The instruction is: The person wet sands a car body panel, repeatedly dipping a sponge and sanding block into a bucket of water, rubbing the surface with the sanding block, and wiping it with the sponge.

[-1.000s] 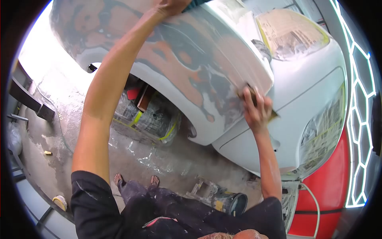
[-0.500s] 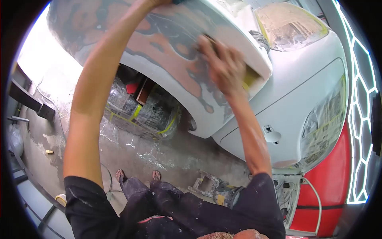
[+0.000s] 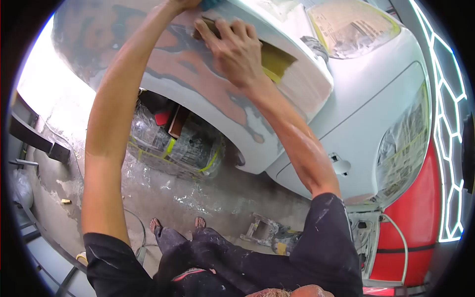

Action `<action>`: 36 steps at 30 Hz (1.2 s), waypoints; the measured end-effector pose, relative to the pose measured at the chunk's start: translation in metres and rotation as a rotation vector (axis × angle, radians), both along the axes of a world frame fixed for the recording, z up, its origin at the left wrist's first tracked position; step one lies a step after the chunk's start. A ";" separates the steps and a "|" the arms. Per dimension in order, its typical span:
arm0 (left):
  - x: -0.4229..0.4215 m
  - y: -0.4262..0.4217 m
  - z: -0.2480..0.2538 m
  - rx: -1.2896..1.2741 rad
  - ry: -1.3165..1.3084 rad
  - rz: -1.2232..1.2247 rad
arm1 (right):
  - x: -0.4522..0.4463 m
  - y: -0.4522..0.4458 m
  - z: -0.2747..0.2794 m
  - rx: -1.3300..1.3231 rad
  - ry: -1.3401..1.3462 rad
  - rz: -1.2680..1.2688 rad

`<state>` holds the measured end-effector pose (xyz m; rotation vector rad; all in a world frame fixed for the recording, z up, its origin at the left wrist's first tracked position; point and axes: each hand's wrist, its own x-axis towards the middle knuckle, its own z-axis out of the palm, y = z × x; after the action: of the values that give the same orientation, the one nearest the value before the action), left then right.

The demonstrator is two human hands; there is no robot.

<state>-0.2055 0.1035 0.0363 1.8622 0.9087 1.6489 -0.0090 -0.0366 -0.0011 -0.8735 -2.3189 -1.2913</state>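
My right hand (image 3: 235, 52) grips a long sanding block, its fingers over the top edge. The block's olive-yellow end (image 3: 278, 60) juts out to the right of my hand, against the car fender (image 3: 190, 74). The fender is patched in grey, pinkish-brown and white. At the top edge of the view, my left hand (image 3: 185, 2) is mostly cut off. A teal-blue item (image 3: 210, 4) shows beside it; whether my fingers hold it is hidden. Below the fender's arch sits a wheel wrapped in clear plastic (image 3: 183, 143).
A masked headlight (image 3: 354, 27) and a pale door (image 3: 346, 128) with a papered window lie to the right. A red panel (image 3: 405, 218) is beyond. On the wet floor (image 3: 183, 190), a dusty stand-like object (image 3: 262, 230) is near my legs, with a hose at left.
My right hand and the sanding block have slid up and left along the fender. The left hand has shifted slightly left, and the whole view has moved a little.
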 end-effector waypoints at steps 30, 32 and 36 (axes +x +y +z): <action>0.012 0.010 -0.017 0.323 -0.054 0.194 | 0.043 -0.020 0.008 0.135 -0.027 -0.172; 0.004 -0.012 -0.003 0.163 -0.059 0.034 | 0.002 0.006 0.012 0.161 -0.031 -0.206; 0.010 0.001 -0.012 0.259 -0.077 0.177 | 0.024 -0.002 0.020 -0.002 -0.002 -0.069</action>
<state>-0.1959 0.1050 0.0246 1.9134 0.8847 2.0145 0.0152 -0.0382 0.0193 -0.9614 -2.3108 -1.3176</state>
